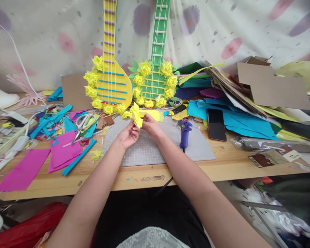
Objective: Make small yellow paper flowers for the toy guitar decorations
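Note:
A yellow paper flower [135, 113] is pinched between the fingertips of my left hand [129, 136], above the grey cutting mat [144, 156]. My right hand [152, 128] closes on the flower's right side, its thumb and fingers at the petals. Behind my right fingers lies a yellow paper sheet [157, 115]. A purple glue gun [185, 135] stands on the mat to the right. Close behind my hands lean a yellow paper guitar [122, 77] and a green paper guitar [158, 58], both edged with yellow paper flowers.
Scissors [84, 123], magenta paper [26, 168] and blue scraps [45, 120] cover the left side. On the right are a phone [216, 124], blue sheets [243, 120] and stacked cardboard [271, 88]. White cables run along the table's left edge.

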### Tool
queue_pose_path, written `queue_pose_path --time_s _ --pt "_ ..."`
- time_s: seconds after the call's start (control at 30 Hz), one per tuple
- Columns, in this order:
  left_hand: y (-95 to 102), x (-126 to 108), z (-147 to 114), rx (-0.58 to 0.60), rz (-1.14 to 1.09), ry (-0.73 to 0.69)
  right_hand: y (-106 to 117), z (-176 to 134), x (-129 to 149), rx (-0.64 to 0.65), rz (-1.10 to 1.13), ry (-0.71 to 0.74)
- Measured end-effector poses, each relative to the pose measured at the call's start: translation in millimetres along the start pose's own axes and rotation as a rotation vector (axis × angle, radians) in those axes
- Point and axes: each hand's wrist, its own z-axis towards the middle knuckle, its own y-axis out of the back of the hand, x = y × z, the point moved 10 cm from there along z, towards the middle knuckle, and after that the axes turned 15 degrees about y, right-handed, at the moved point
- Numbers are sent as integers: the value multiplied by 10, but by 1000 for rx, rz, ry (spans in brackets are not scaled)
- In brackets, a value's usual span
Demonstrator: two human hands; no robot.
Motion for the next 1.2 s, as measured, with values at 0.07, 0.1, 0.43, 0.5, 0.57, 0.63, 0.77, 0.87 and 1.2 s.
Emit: queue_pose_path --time_s 0.07,0.1,0.43,0.5,0.57,0.63,0.77,0.87,1.2 --pt "27 38 9 -20 -18 36 -3 10 -24 10 -52 13" --pt "41 52 11 -37 -24 48 1 16 -31 9 -68 16" --pt "140 -14 8 -186 100 -20 143 56 148 -32 -289 109" --pt "141 -75 -11 -217 150 -88 137 53 188 -5 -348 114" --pt "124 -93 -18 -219 169 -114 143 51 188 -7 -341 99" --pt "101 -80 -17 -201 169 -105 157 47 143 -30 -279 66" --pt "70 -76 -28 -179 184 -103 146 21 -40 -42 -157 -43" --pt "41 -130 -47 -166 205 -155 182 -28 -174 -84 -132 -166" --pt "87 -415 -206 -187 62 -453 21 -11 371 -61 -491 225"
